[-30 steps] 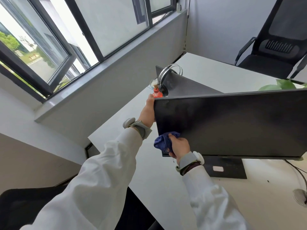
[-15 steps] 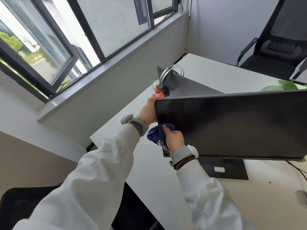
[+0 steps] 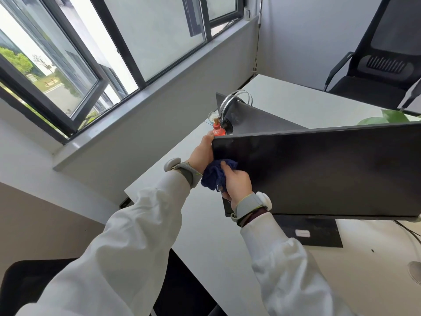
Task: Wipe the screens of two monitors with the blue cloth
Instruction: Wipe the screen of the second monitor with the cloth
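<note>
Headphones [image 3: 227, 125] and red bottle [image 3: 218, 130] sit behind the monitor [image 3: 319, 172] gripped by left hand [image 3: 202, 153]; right hand [image 3: 237, 181] clutches blue cloth [image 3: 213, 176].

The cloth [image 3: 213, 176] in the right hand [image 3: 235, 181] is a deep navy blue. The monitor [image 3: 319, 169] at both hands is flat black, with a faint grey haze near the left hand [image 3: 202, 151]. The sleeves [image 3: 127, 236] are white, and each wrist has a grey band [image 3: 247, 202] with a white pod. Just beyond the left hand is a red-orange bottle [image 3: 218, 130]. Past it the far monitor [image 3: 257, 119] shows a matt grey back and a silver headband [image 3: 234, 96]. The surface [image 3: 205, 224] under the hands is plain white. Well beyond the right hand are green leaves [image 3: 391, 116] and a black chair [image 3: 382, 71].
</note>
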